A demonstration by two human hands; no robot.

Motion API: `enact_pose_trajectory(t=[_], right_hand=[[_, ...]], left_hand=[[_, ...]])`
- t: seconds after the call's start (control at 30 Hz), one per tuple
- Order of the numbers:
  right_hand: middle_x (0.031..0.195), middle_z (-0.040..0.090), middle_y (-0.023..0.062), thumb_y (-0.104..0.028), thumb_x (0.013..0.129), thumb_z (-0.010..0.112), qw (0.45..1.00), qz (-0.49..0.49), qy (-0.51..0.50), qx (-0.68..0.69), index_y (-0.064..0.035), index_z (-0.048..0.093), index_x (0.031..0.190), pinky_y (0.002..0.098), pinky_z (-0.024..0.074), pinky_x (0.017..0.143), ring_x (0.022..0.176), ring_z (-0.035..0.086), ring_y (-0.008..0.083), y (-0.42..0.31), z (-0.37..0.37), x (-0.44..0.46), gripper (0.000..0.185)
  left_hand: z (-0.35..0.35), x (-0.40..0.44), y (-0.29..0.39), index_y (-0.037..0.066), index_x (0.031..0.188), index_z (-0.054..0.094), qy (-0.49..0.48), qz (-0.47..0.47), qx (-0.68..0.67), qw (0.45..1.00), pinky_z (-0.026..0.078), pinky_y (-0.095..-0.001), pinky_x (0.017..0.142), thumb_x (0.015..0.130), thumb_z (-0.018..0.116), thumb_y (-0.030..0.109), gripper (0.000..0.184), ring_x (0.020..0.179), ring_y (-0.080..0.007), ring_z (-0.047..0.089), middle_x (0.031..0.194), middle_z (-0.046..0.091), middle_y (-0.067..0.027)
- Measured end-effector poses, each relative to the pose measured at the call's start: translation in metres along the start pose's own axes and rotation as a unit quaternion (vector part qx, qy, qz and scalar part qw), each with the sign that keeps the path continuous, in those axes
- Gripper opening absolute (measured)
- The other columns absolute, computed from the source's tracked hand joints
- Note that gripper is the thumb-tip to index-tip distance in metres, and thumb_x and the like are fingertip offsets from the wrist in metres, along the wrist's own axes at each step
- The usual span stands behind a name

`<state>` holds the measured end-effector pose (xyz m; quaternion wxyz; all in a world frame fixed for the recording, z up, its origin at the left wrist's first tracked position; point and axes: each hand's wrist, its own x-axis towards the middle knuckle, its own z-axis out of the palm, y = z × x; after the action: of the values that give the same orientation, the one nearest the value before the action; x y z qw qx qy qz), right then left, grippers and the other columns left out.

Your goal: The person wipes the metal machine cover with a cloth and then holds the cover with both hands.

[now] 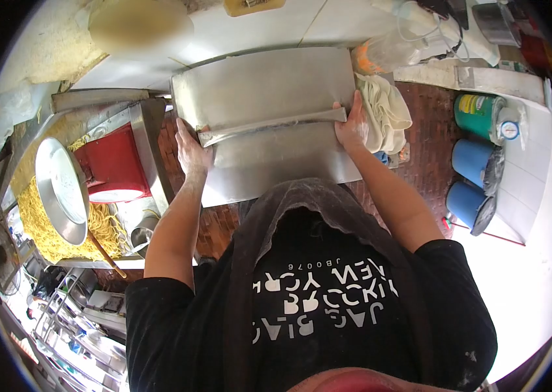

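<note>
A wide stainless-steel panel [259, 85] fills the space before my body, its surface bent or stepped along a line. Across its middle runs a long, narrow grey bar [276, 124] with angled ends. At the panel's left edge is my left hand [194, 153], dusted with white powder, thumb by the bar's end and fingers along the side. My right hand [353, 129] grips the opposite edge the same way, its thumb near the bar's right end. Both sets of fingers are partly hidden. A cream cloth [384, 111] lies just right of my right hand.
To the left, a metal-edged counter carries yellow noodles [31, 219], a red container [111, 160] and a metal bowl [60, 189]. A green bucket [475, 114] and two blue buckets [472, 160] stand at right. A plastic bag [390, 52] sits beyond the cloth.
</note>
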<state>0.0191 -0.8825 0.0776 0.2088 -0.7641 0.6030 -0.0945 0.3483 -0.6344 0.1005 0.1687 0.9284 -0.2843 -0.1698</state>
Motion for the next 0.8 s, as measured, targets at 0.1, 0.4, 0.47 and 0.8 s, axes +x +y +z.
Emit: enact_pose_trajectory(t=[0.1,0.4,0.47,0.8], right_hand=[[0.136,0.055,0.0302,-0.058,0.097,0.061,1.0,-0.009,0.015,-0.001,-0.0074,0.026,0.16,0.0526,0.0474,0.104,0.125,0.056,0.047,0.0035,0.0045,0.0003,0.088],[0.137,0.056,0.0306,-0.061,0.097,0.059,1.0,-0.006,0.0,0.005,-0.0084,0.025,0.161,0.053,0.0473,0.104,0.125,0.056,0.047,0.0072,0.0039,0.0005,0.09],[0.136,0.056,0.0306,-0.061,0.097,0.059,1.0,-0.007,0.0,0.008,-0.0085,0.025,0.162,0.0532,0.0473,0.104,0.125,0.056,0.0471,0.007,0.0038,0.0007,0.09],[0.135,0.057,0.0293,-0.061,0.097,0.058,1.0,-0.012,0.014,0.007,-0.009,0.026,0.162,0.0531,0.0474,0.103,0.122,0.058,0.0464,0.0047,0.0045,0.0002,0.089]], left_hand=[[-0.0005,0.0001,-0.0012,0.006,0.163,0.014,-0.002,0.005,0.003,1.0,0.049,-0.0536,0.103,0.091,0.075,0.042,0.101,0.125,-0.0473,0.056,0.141,0.048,-0.0277],[0.0008,0.0013,0.0006,0.003,0.162,0.016,0.009,0.004,-0.006,1.0,0.05,-0.0533,0.103,0.091,0.073,0.044,0.099,0.125,-0.0478,0.056,0.14,0.049,-0.0283],[0.0005,0.0008,0.0009,0.003,0.161,0.017,0.01,0.005,-0.003,1.0,0.05,-0.0533,0.102,0.092,0.072,0.045,0.098,0.125,-0.0476,0.056,0.14,0.049,-0.0283],[0.0043,0.0012,-0.0059,0.002,0.161,0.019,0.02,0.02,0.006,1.0,0.051,-0.0539,0.099,0.092,0.071,0.047,0.098,0.12,-0.0476,0.059,0.137,0.051,-0.0286]])
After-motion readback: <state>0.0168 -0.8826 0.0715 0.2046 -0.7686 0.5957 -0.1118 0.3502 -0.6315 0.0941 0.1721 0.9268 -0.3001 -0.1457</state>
